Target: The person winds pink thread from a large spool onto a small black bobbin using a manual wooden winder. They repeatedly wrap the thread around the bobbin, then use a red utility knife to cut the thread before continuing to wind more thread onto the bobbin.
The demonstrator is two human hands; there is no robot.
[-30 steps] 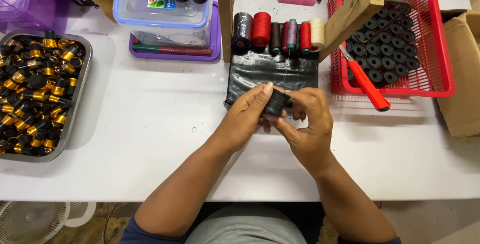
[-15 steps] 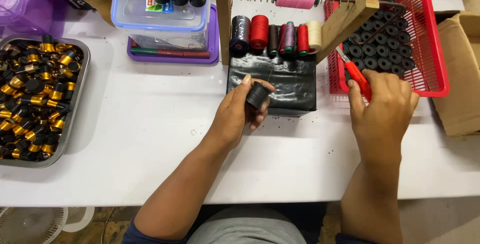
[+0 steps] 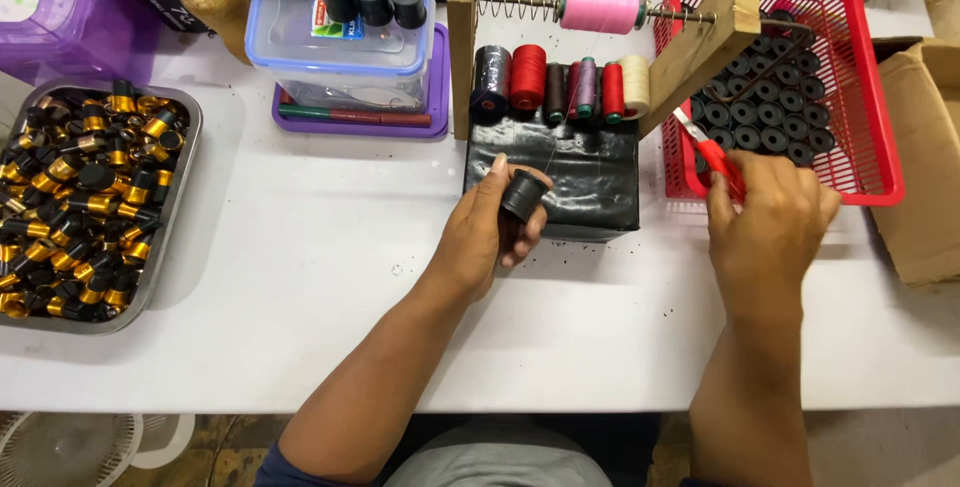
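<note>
My left hand [image 3: 485,232] holds a small black thread spool [image 3: 523,195] between thumb and fingers, just over the front of a black block [image 3: 590,177]. A thin thread runs up from the spool toward the row of coloured thread spools [image 3: 560,82]. My right hand [image 3: 770,222] is closed around the red handle of a pair of scissors [image 3: 705,147], whose blade points up and left beside the red basket [image 3: 885,127]. A pink spool [image 3: 598,10] sits on a metal rod with a spring between two wooden posts.
A metal tray [image 3: 170,207] of several black and gold spools stands at the left. A clear plastic box [image 3: 340,47] on a purple lid is behind. The red basket holds several black spools. A cardboard box [image 3: 930,157] is at the right edge.
My right hand left the black spool, moved right and took hold of the red scissors. My left hand kept the spool and stayed near the black block.
</note>
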